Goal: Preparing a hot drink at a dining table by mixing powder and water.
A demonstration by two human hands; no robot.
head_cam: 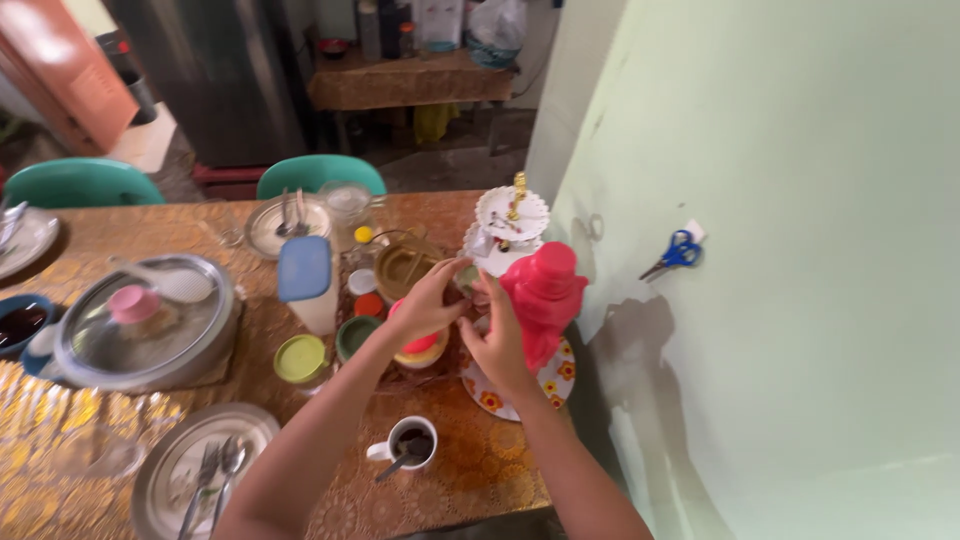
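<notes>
Dining table [470,470] with a gold patterned cloth, set against a pale green wall [800,350]. Nearest: white mug [410,443] with dark drink and spoon; metal plate [170,470] bearing fork and spoon. Mid-table: left hand [428,300] and right hand [497,335] meet on a small greenish jar [466,277], fingers clasped about it, just beside the red thermos [545,300]. Beyond: white tiered stand [510,225]; blue-handled scissors [675,252] hung on the wall.
</notes>
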